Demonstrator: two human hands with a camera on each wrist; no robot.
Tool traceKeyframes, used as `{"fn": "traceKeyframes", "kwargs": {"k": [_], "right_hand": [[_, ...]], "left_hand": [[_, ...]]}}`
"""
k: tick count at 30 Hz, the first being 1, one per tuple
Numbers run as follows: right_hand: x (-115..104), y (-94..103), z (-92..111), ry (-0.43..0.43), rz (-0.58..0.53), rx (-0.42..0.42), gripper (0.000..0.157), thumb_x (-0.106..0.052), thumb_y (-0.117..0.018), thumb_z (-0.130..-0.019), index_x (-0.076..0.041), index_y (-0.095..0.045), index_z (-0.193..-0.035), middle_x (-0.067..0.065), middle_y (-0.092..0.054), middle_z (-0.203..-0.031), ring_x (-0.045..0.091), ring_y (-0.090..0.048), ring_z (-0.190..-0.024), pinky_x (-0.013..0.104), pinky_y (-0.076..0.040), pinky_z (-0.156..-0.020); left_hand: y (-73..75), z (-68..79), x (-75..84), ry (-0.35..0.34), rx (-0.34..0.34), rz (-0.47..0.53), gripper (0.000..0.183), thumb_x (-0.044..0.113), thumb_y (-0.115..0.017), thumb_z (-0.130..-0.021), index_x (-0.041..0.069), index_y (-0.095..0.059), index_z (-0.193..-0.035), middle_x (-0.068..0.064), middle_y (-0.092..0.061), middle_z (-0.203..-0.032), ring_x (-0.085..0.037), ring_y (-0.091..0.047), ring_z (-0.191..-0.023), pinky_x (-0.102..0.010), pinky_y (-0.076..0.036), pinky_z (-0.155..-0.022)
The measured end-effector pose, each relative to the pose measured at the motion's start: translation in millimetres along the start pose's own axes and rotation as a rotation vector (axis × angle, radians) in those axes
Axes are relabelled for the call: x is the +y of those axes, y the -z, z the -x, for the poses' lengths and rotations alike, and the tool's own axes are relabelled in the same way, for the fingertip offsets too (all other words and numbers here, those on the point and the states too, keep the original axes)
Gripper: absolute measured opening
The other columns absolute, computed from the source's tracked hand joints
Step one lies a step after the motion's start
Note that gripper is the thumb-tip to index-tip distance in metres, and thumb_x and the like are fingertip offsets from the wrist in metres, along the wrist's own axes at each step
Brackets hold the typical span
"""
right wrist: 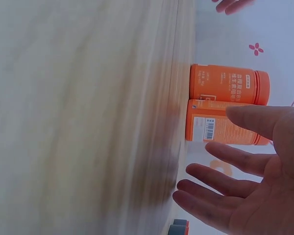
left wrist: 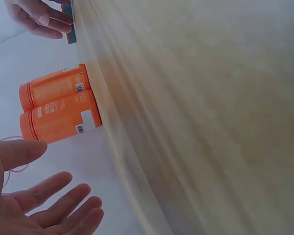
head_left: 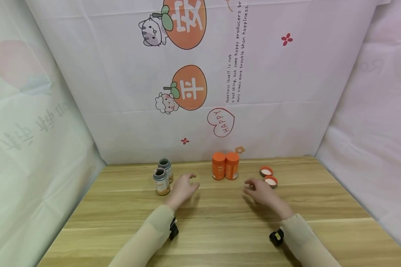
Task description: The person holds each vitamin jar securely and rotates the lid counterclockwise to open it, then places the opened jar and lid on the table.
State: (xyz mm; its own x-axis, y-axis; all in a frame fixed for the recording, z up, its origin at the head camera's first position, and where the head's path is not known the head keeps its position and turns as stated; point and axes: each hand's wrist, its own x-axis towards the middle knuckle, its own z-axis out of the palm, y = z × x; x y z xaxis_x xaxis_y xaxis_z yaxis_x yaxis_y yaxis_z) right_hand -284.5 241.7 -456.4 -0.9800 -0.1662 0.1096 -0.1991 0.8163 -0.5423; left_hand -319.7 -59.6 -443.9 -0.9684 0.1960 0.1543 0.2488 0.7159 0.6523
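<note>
Two orange lidded bottles, the left one [head_left: 218, 167] and the right one [head_left: 232, 167], stand upright side by side near the back of the table. My left hand [head_left: 183, 191] hovers left of them, fingers relaxed and holding nothing. Beside it are two uncapped grey jars, a nearer jar [head_left: 161, 182] and a farther jar [head_left: 167, 170], their dark mouths showing. On the other side my right hand [head_left: 261, 192] is also empty, its fingers loosely bent. Close to its fingers lie two orange-rimmed lids, a farther lid [head_left: 266, 171] and a nearer lid [head_left: 271, 181], white insides up.
The wood-grain table [head_left: 217, 230] ends at a white printed cloth [head_left: 264, 122] hanging behind the bottles. More white cloth [head_left: 371, 148] encloses the sides. Each wrist carries a small black camera, one [head_left: 173, 229] on the left and another [head_left: 276, 237] on the right.
</note>
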Motion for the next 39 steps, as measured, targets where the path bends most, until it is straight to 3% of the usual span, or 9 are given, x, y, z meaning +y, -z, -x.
{"fn": "traceKeyframes", "kwargs": {"k": [10, 18, 27, 39], "right_hand": [[-5, -2.6, -5, -0.011, -0.006, -0.011, 0.040, -0.025, -0.059, -0.093, 0.001, -0.057, -0.123, 0.022, -0.062, -0.118, 0.036, -0.059, -0.109, 0.049, -0.048, -0.090], [-5, -3.9, -9, -0.020, 0.004, -0.006, 0.040, -0.026, -0.058, -0.093, 0.000, -0.058, -0.123, 0.023, -0.062, -0.118, 0.036, -0.059, -0.109, 0.049, -0.048, -0.090], [-9, -6.7, -10, -0.006, -0.009, -0.015, 0.039, -0.025, -0.059, -0.093, 0.001, -0.058, -0.122, 0.024, -0.061, -0.119, 0.037, -0.058, -0.110, 0.050, -0.047, -0.090], [-9, -8.7, -9, -0.009, -0.010, -0.009, 0.038, -0.025, -0.059, -0.092, 0.000, -0.058, -0.121, 0.023, -0.062, -0.117, 0.036, -0.059, -0.108, 0.050, -0.047, -0.090]], "left_hand": [[-13.9, -21.0, 1.4, 0.001, -0.029, 0.037, 0.043, 0.024, -0.065, -0.088, 0.002, -0.058, -0.124, -0.014, -0.060, -0.127, -0.032, -0.054, -0.119, -0.045, -0.044, -0.099], [-21.7, -30.0, 11.5, -0.012, -0.020, 0.055, 0.042, 0.021, -0.067, -0.086, 0.001, -0.059, -0.122, -0.016, -0.060, -0.126, -0.033, -0.057, -0.116, -0.045, -0.045, -0.097], [-32.2, -39.1, 18.4, 0.022, -0.026, 0.100, 0.041, 0.019, -0.066, -0.086, 0.001, -0.058, -0.123, -0.017, -0.060, -0.125, -0.033, -0.058, -0.112, -0.045, -0.046, -0.095], [-48.4, -56.0, 29.0, 0.029, -0.030, 0.103, 0.051, 0.027, -0.068, -0.085, 0.001, -0.054, -0.128, -0.019, -0.059, -0.125, -0.030, -0.058, -0.109, -0.043, -0.047, -0.092]]}}
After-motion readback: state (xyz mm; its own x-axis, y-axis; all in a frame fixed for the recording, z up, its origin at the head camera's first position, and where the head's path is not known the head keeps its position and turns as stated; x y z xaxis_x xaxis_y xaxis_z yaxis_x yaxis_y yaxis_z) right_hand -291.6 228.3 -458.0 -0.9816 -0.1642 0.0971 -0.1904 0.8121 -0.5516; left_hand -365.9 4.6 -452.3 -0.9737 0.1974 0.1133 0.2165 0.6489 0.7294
